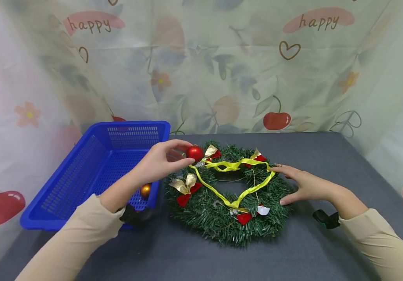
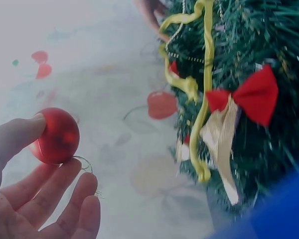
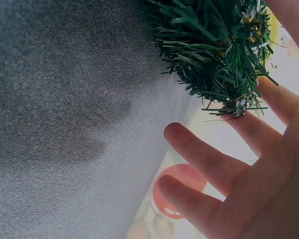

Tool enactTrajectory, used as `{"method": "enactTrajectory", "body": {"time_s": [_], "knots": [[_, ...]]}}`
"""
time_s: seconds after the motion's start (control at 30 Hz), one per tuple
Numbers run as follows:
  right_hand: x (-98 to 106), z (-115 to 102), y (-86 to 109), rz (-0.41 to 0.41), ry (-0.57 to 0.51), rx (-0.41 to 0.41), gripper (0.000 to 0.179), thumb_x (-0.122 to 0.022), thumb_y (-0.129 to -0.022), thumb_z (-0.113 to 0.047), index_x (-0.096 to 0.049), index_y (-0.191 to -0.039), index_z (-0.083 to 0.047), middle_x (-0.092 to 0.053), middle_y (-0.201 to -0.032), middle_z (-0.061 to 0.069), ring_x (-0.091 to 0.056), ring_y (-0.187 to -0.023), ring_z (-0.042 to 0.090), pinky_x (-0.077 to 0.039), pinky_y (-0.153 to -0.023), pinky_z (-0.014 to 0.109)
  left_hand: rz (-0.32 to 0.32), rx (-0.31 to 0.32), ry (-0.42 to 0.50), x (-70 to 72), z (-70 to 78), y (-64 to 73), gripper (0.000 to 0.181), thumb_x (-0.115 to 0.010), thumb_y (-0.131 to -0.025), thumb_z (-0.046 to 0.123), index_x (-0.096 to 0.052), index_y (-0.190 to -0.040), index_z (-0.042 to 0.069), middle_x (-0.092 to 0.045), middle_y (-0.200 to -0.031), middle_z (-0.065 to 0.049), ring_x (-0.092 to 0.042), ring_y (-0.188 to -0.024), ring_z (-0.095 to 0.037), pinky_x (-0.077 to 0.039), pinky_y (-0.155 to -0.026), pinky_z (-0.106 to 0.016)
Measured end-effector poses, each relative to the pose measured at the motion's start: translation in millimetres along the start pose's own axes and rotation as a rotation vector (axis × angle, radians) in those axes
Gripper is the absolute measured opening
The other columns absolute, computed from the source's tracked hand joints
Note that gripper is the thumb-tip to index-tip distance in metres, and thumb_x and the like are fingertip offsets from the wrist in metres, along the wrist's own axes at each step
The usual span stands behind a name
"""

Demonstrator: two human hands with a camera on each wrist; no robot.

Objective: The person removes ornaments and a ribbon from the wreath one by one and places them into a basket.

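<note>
My left hand (image 1: 164,159) pinches a shiny red Christmas ball (image 1: 195,153) between thumb and fingers, above the wreath's left edge. A thin hanging loop (image 2: 84,163) dangles from the ball in the left wrist view. The green tinsel wreath (image 1: 201,216) lies on the table, draped with a yellow ribbon (image 1: 219,194) and a string of small beads. Red and gold bows (image 1: 186,187) are fixed around it. At the wreath's right side is my right hand (image 1: 305,185), fingers spread and fairly straight, fingertips right at the greenery (image 3: 219,59).
A blue plastic basket (image 1: 97,128) stands left of the wreath, with a gold-orange ball (image 1: 145,191) inside near its right wall. The grey table (image 1: 328,156) reaches back to a printed curtain (image 1: 201,78). Dark wrist bands (image 1: 136,216) sit on both wrists.
</note>
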State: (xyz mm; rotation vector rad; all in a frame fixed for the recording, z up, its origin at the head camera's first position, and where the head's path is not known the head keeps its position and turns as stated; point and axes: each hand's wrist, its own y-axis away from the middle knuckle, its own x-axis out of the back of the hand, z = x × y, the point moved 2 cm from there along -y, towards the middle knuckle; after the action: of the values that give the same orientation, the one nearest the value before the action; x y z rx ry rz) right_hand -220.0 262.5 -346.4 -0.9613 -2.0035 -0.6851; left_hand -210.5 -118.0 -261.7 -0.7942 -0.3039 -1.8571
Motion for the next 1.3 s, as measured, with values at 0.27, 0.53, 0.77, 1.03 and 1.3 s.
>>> {"method": "enactTrajectory", "body": {"time_s": [0.27, 0.53, 0.77, 1.03, 1.3], "knots": [[0.0, -1.0, 0.8, -0.003, -0.01, 0.0, 0.093, -0.074, -0.073, -0.048, -0.03, -0.146, -0.01, -0.019, -0.152, 0.025, -0.032, -0.132, 0.048, -0.033, -0.1, 0.063, 0.055, 0.076, -0.037, 25.1, -14.6, 13.1, 0.042, -0.066, -0.087, 0.031, -0.057, -0.124, 0.014, -0.063, -0.119, -0.01, -0.065, -0.1, -0.026, -0.054, -0.08, -0.037], [1.0, -1.2, 0.3, -0.005, -0.007, -0.002, 0.093, -0.074, -0.073, -0.047, -0.029, -0.146, -0.01, -0.018, -0.152, 0.026, -0.034, -0.131, 0.048, -0.034, -0.101, 0.063, 0.098, 0.156, -0.115, 51.0, -34.9, 20.8, 0.048, -0.062, -0.088, 0.038, -0.054, -0.128, 0.012, -0.058, -0.127, -0.014, -0.062, -0.108, -0.032, -0.052, -0.087, -0.046], [2.1, -2.8, 2.0, -0.002, -0.002, 0.007, 0.092, -0.074, -0.074, -0.046, -0.029, -0.146, -0.01, -0.02, -0.151, 0.027, -0.035, -0.13, 0.049, -0.035, -0.099, 0.063, 0.107, 0.236, -0.119, 67.8, -59.6, 24.1, 0.056, -0.059, -0.089, 0.044, -0.049, -0.133, 0.01, -0.054, -0.132, -0.019, -0.056, -0.115, -0.036, -0.046, -0.094, -0.052], [1.9, -3.0, 2.1, -0.003, -0.006, 0.012, 0.091, -0.075, -0.074, -0.044, -0.03, -0.145, -0.009, -0.021, -0.15, 0.027, -0.035, -0.13, 0.049, -0.035, -0.099, 0.063, 0.076, 0.285, -0.161, 79.7, -84.3, 23.9, 0.058, -0.058, -0.089, 0.044, -0.049, -0.132, 0.006, -0.054, -0.131, -0.022, -0.054, -0.117, -0.037, -0.045, -0.095, -0.053], [1.5, -2.1, 1.8, 0.002, -0.003, 0.011, 0.091, -0.074, -0.074, -0.045, -0.03, -0.145, -0.009, -0.021, -0.15, 0.027, -0.036, -0.129, 0.049, -0.035, -0.099, 0.063, 0.01, 0.31, -0.198, 83.1, -100.3, 21.7, 0.057, -0.061, -0.088, 0.041, -0.052, -0.128, 0.001, -0.056, -0.126, -0.026, -0.053, -0.117, -0.038, -0.045, -0.095, -0.052]]}}
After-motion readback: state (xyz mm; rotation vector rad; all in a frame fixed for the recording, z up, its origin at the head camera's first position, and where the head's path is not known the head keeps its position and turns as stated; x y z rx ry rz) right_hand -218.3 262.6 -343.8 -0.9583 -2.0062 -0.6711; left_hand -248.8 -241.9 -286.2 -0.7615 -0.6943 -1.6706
